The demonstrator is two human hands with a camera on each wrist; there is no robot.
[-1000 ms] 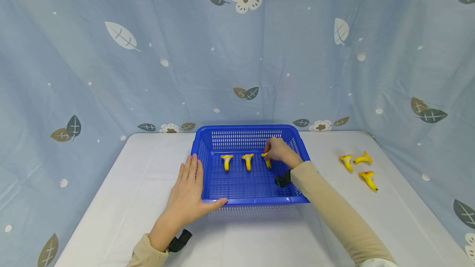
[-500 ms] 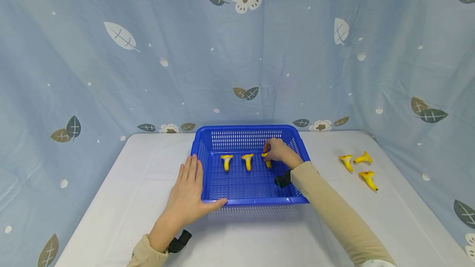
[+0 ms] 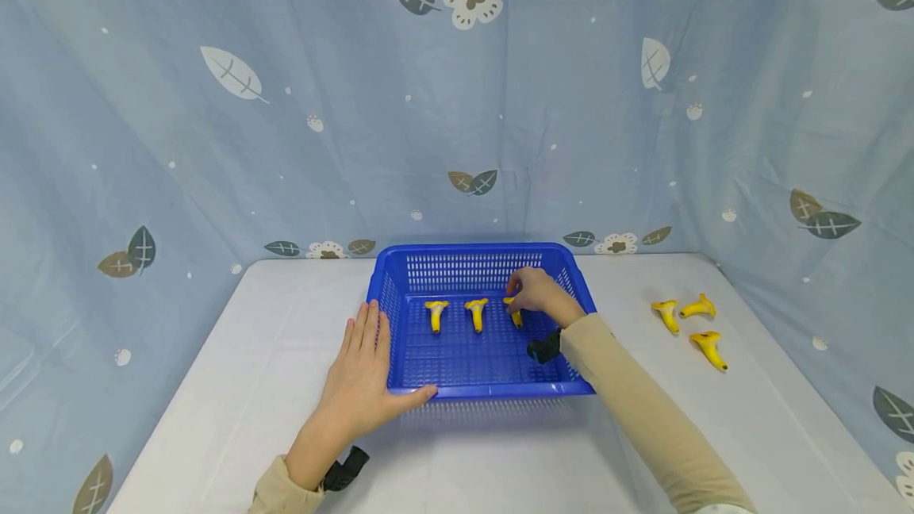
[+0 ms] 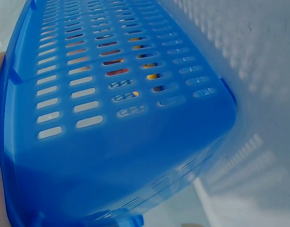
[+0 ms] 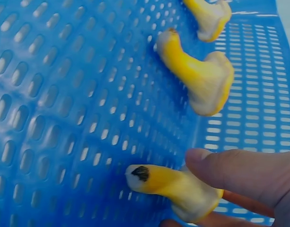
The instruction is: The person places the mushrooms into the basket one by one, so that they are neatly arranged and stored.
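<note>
My right hand (image 3: 540,293) reaches into the blue plastic basket (image 3: 493,392) and pinches a yellow chanterelle mushroom (image 3: 517,319) on its floor. In the right wrist view the thumb lies on the pale cap end of this mushroom (image 5: 166,182), fingers behind it, and its dark-tipped stem points away. Two similar mushrooms, a middle one (image 3: 477,316) and a left one (image 3: 436,317), lie in line with it, caps toward the back wall. With straight fingers, my left hand (image 3: 359,383) rests along the basket's left rim, its thumb on the front rim.
On the white table (image 3: 286,324), right of the basket, lie three more mushrooms: one nearer the basket (image 3: 667,316), one at the back (image 3: 698,306) and one in front (image 3: 709,349). A blue patterned curtain (image 3: 343,141) hangs behind the table.
Both hands, the basket and the mushrooms stay practically in place. The whole head view has shifted very slightly downward.
</note>
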